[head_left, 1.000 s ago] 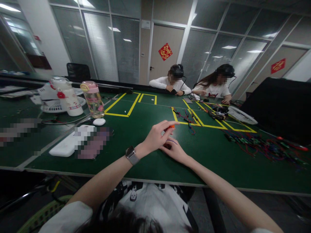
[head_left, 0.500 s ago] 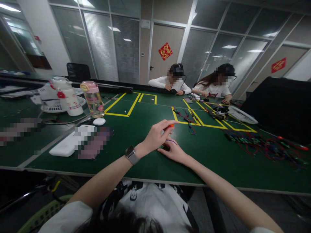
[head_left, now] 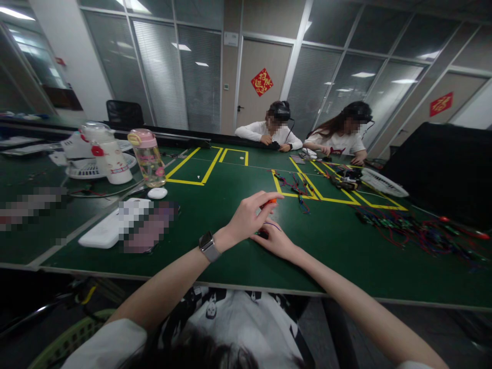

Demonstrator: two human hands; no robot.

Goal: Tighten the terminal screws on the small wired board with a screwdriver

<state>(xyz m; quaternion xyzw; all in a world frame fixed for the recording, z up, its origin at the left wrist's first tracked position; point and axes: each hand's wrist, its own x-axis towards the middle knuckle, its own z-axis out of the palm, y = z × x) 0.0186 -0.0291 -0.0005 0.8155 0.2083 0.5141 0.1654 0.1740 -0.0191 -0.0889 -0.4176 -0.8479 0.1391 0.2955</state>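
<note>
My left hand (head_left: 249, 214), with a grey-banded watch on its wrist, is closed on a small orange-handled tool (head_left: 273, 201); most of it is hidden by the fingers. Just below, my right hand (head_left: 277, 241) rests low on the green table, fingers curled around a small wired circuit board (head_left: 263, 234), of which only a sliver shows. A thin purple wire (head_left: 274, 224) arcs over the right hand's fingers. The tool's lower end and the place where it meets the board are out of sight behind the hands.
Wired boards (head_left: 298, 185) lie beyond my hands within yellow tape. A larger pile of wired boards (head_left: 415, 230) is at the right. At left are a drink bottle (head_left: 148, 159), a white jug (head_left: 115, 161) and a white box (head_left: 109, 225). Two people sit across the table.
Both hands stay in nearly the same place and keep their grip. The orange handle has shifted very slightly; nothing else has visibly moved.
</note>
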